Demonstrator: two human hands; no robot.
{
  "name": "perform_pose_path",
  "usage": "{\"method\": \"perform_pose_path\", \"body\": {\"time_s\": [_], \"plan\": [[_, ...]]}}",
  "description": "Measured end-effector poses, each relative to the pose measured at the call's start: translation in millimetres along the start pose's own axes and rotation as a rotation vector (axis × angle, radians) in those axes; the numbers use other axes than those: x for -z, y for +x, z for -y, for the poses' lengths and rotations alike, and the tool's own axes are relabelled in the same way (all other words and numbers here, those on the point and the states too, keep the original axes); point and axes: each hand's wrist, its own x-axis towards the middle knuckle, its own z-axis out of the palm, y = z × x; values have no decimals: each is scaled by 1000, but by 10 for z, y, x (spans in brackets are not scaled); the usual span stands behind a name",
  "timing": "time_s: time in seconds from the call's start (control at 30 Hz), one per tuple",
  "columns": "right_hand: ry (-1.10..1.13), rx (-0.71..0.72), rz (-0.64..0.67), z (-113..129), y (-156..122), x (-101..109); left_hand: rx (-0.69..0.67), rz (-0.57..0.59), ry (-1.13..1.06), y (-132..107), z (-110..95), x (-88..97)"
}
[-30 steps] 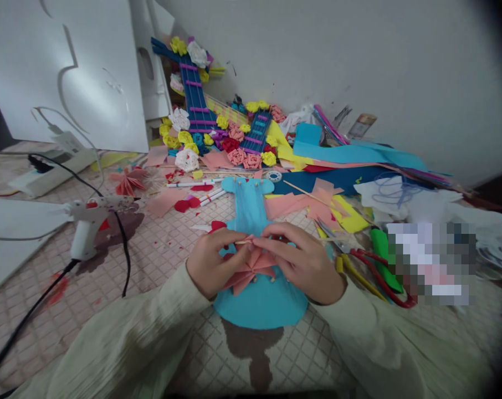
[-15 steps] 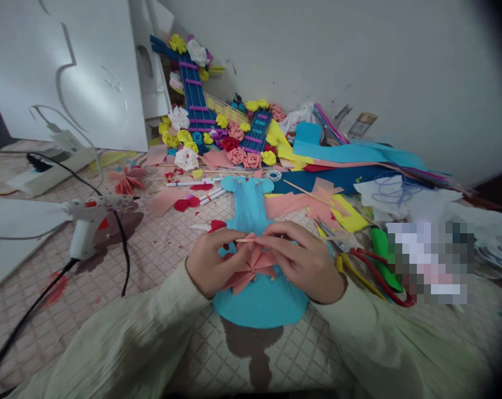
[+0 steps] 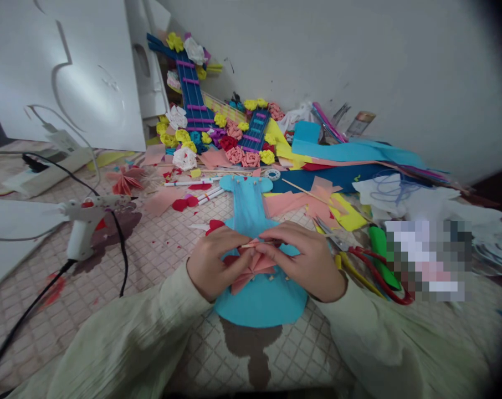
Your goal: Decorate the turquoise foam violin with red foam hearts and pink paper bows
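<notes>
My left hand [image 3: 218, 259] is closed, thumb and forefinger pinching a pink folded paper flower [image 3: 253, 270] at its upper edge. From the other side my right hand [image 3: 308, 259] pinches the same edge, fingertips nearly meeting the left ones. A thin wooden stick [image 3: 247, 245] lies across that edge between the fingers; its ends are partly hidden. Beneath both hands is a light-blue guitar-shaped cutout [image 3: 261, 310] with strings along its neck. Small pegs [image 3: 271, 278] show on its body beside the paper. The fingers cover much of the cutout's middle.
A hot glue gun [image 3: 82, 233] with a black cord stands at left. Scissors with red handles [image 3: 375, 266] lie right, beside a green object [image 3: 382, 257]. Dark-blue paper guitars [image 3: 190, 91] with crepe flowers lean at the back. Pink paper scraps [image 3: 288, 204] and white pens [image 3: 209, 195] lie behind.
My right fingers have shifted slightly on the paper's upper edge, and the stick tilts a little differently. Both hands stay over the blue cutout. The whole view has moved slightly.
</notes>
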Motion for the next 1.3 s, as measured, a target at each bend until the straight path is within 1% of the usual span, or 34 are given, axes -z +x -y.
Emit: {"method": "perform_pose_path", "body": {"time_s": [0.13, 0.23, 0.33, 0.47, 0.53, 0.63, 0.73, 0.9, 1.3], "plan": [[-4, 12, -8, 4, 11, -3, -63, -9, -12, -1, 25, -8], [-5, 12, -5, 5, 14, -5, -45, 21, -19, 1, 18, -2], [-16, 12, -14, 16, 11, -3, 27, 64, -51, 2, 3, 10], [-46, 33, -34, 33, 11, -2, 202, 88, -131, 15, -14, 23], [-56, 40, -33, 30, 10, -5, 269, 103, -175, 23, -23, 28], [-73, 55, -28, 12, 6, -11, 321, 145, -209, 26, -43, 34], [-112, 86, -14, -10, 3, -17, 358, 155, -201, 24, -66, 35], [-164, 124, -12, -13, 0, -24, 375, 166, -196, 29, -80, 27], [-110, 90, -37, 21, 0, -37, 341, 188, -127, 22, -78, 31]]}}
